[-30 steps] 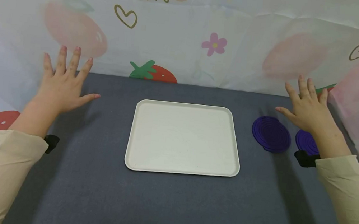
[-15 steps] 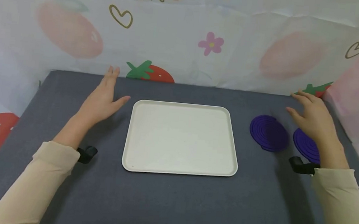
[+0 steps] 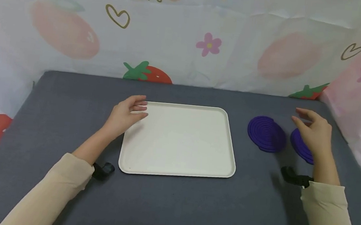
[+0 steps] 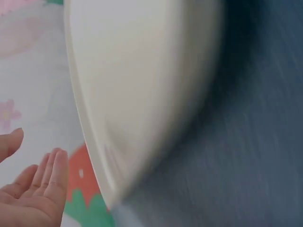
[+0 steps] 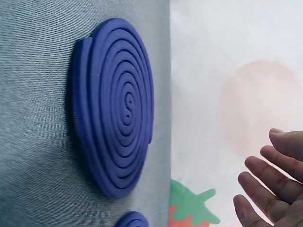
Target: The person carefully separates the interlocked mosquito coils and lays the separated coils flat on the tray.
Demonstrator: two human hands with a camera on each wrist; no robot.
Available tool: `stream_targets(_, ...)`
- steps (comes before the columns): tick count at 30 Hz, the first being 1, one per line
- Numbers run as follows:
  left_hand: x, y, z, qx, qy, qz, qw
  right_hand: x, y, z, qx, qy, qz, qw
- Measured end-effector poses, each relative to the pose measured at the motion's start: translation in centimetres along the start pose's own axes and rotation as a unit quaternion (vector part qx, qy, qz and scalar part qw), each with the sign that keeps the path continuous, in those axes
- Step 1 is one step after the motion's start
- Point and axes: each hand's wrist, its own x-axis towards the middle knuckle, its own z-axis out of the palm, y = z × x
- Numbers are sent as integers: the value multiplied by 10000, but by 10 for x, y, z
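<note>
A cream rectangular tray [image 3: 181, 141] lies in the middle of the dark grey cloth. My left hand [image 3: 124, 115] hovers at its back left corner, fingers loosely bent with nothing between them. The left wrist view shows this hand [image 4: 40, 189] palm up beside the blurred tray [image 4: 128, 85]. Over to the right, two flat purple spiral coils lie side by side: the left coil [image 3: 266, 134] is whole in view, while the right coil [image 3: 300, 147] is partly covered by my right hand [image 3: 317, 134]. That hand holds nothing; in the right wrist view its fingers [image 5: 272, 182] are relaxed, apart from the coil [image 5: 116, 109].
The grey cloth [image 3: 165, 205] covers the table. A white printed curtain [image 3: 238, 49] with fruit and flowers closes off the back edge, and a pink sheet [image 3: 356, 118] hangs at the right. Each wrist carries a black strap mount [image 3: 103, 171].
My left hand has come right and down from the far left to the tray's corner, its spread fingers now bent. My right hand has drawn slightly nearer, fingers less spread. Tray and coils stay put.
</note>
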Motion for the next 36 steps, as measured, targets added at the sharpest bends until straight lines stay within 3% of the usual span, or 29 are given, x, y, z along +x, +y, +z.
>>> stream_targets(3, 2, 5, 13, -851, -288, -178, 9958, -4, 6, 3, 160, 62, 178, 9997)
stream_targets(6, 4, 11, 26, -1657, -552, -284, 9842, -7, 11, 6, 259, 159, 212, 9993)
stream_targets(9, 6, 15, 38, -2153, -657, -406, 9735, -10, 16, 11, 349, 279, 227, 9987)
stream_targets(15, 10, 21, 63, -2480, -724, -540, 9646, -15, 26, 19, 1047, 273, 407, 9933)
stream_targets(21, 10, 34, 101, -2615, -817, -729, 9590, -18, 30, 23, 2384, 312, 587, 9689)
stream_targets(28, 7, 50, 152, -2702, -1301, -876, 9499, -22, 37, 23, 3007, 192, 754, 9505)
stream_targets(36, 10, 66, 191, -3581, -1410, -962, 9179, -20, 44, 31, 3220, 203, 616, 9445)
